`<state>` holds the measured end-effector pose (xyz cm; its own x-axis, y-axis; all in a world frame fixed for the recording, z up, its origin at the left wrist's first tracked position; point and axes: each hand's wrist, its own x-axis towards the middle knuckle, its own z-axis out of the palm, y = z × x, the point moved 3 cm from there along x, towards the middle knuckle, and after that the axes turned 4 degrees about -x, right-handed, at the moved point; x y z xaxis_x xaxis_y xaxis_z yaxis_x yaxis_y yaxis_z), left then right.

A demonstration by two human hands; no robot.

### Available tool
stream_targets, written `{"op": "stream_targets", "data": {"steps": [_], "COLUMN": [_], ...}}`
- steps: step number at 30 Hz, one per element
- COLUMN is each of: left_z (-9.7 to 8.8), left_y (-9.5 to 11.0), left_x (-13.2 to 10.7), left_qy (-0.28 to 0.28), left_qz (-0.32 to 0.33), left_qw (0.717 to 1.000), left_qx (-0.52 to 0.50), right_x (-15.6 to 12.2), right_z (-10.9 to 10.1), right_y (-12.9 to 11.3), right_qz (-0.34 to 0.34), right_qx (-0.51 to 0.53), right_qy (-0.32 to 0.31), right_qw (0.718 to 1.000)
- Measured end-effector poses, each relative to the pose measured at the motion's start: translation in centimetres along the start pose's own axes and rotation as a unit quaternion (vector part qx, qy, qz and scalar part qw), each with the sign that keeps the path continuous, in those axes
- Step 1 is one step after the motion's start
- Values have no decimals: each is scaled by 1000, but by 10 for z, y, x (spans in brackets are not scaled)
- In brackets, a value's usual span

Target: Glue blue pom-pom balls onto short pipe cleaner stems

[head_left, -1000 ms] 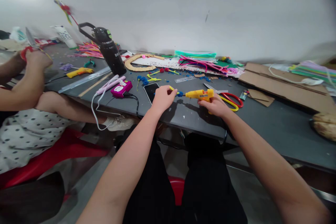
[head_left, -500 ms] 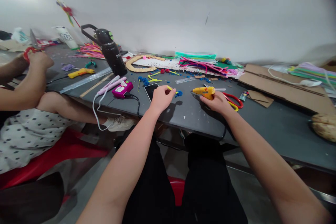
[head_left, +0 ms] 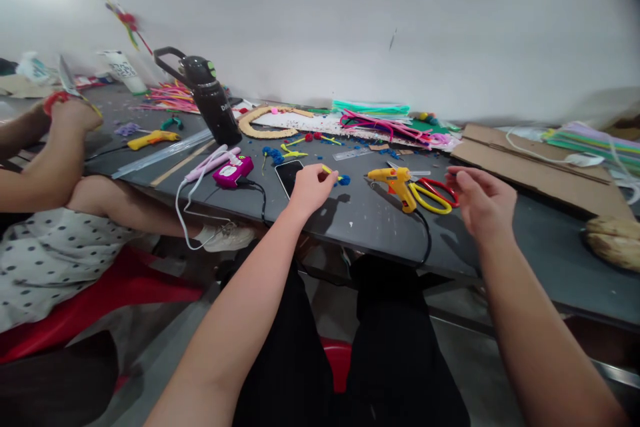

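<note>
My left hand (head_left: 316, 185) is closed, pinching a yellow pipe cleaner (head_left: 327, 170) with a fuzzy blue tip (head_left: 344, 180) just above the table. Under that wrist lies a phone (head_left: 289, 175), partly covered. On the table to the right rests a yellow hot glue gun (head_left: 397, 181), its nozzle pointing left, a small orange light showing on its body. My right hand (head_left: 483, 200) is in the air right of the scissors (head_left: 435, 197), fingers loosely curled and apart, with no object visible in them. The scissors have red and yellow handles and lie partly behind the glue gun.
A black bottle (head_left: 213, 100) and a magenta box (head_left: 233, 171) with cables stand to the left. Pink pipe cleaners (head_left: 385, 128) and cardboard (head_left: 535, 163) lie along the wall. A co-worker's hands (head_left: 73, 117) hold scissors at the far left, near another yellow glue gun (head_left: 153, 139).
My right hand has let go of the glue gun, leaving it on the table, and has moved right and up. My left hand still holds the pipe cleaner, nearly in place.
</note>
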<state>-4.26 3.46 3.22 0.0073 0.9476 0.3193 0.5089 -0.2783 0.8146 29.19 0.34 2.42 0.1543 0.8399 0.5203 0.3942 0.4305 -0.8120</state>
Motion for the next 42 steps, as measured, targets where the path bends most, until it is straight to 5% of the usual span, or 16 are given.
{"op": "stream_targets", "data": {"steps": [2,8,14,21,42], "left_z": [1,1,2,6,9], "left_y": [1,1,0,0,1], "left_x": [0,-2,-3,-5,-8], "left_qy": [0,-2,-4,-4,-15], "left_qz": [3,8,13,14,31], "left_qw": [1000,1000,1000,1000,999], "left_qx": [2,6,3,-2,10], "right_x": [-8,-11,6,5,-10], "right_z": [5,66,118,134,144], "right_y": [-10,-44,-37,-20,-25], "right_qz": [32,65,59,74,29], "right_qx": [64,67,28,8,2], "right_qy": [15,-177,-323,-290,-276], "right_qw": [997,980,944,954,961]}}
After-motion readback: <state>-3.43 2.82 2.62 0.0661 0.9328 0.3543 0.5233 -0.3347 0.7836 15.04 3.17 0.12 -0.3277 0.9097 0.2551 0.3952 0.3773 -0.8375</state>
